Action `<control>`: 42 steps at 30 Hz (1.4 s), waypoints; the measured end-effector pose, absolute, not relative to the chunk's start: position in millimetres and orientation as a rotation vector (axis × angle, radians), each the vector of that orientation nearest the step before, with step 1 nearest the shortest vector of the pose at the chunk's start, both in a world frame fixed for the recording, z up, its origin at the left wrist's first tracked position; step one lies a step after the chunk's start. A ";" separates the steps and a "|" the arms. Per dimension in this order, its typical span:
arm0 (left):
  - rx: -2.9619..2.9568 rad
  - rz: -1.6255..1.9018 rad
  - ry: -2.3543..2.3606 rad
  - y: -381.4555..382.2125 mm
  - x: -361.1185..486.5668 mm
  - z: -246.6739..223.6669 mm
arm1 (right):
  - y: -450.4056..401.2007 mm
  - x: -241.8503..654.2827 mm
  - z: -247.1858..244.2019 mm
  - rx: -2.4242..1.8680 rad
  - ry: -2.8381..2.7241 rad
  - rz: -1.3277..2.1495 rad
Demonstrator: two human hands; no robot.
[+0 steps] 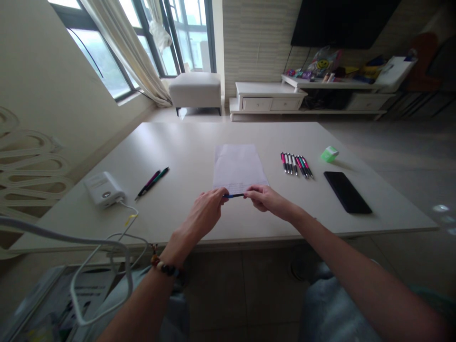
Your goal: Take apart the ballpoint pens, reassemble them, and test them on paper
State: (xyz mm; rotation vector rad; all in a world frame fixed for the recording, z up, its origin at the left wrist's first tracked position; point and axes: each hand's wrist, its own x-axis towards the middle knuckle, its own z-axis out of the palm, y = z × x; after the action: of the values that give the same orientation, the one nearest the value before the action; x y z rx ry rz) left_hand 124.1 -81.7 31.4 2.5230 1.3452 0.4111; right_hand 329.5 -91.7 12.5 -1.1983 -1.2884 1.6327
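Observation:
Between my two hands a blue and black pen (235,195) is held level, just above the near edge of a white sheet of paper (239,164). My left hand (210,206) grips its blue end with closed fingers. The dark end is pinched by my right hand (265,197). Lines of small writing show on the paper's near part. To the right lies a row of several pens (295,165), pink, white and green with black grips. Two more pens (152,183), one purplish and one green, lie side by side on the left.
A black phone (347,192) and a green and white small box (329,154) are on the table's (185,142) right side. At the left stands a white power device (104,190), its white cable (126,223) looping over the near edge. A bench (195,90) stands beyond.

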 end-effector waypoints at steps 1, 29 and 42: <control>2.519 0.413 1.347 -81.7 124.1 31.7 | -91.5 329.7 12.3 -1.186 -1.281 1.641; 2.537 0.524 1.357 -81.7 123.1 32.3 | -88.6 334.4 16.0 -1.201 -1.119 1.605; 2.597 0.597 1.341 -84.3 124.0 37.2 | -92.7 332.5 18.0 -1.180 -1.269 1.458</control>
State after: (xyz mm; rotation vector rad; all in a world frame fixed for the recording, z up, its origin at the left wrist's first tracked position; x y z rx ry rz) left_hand 124.0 -84.3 37.2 2.5975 1.3414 0.5965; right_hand 332.5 -92.7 18.0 -1.1800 -1.2689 1.4575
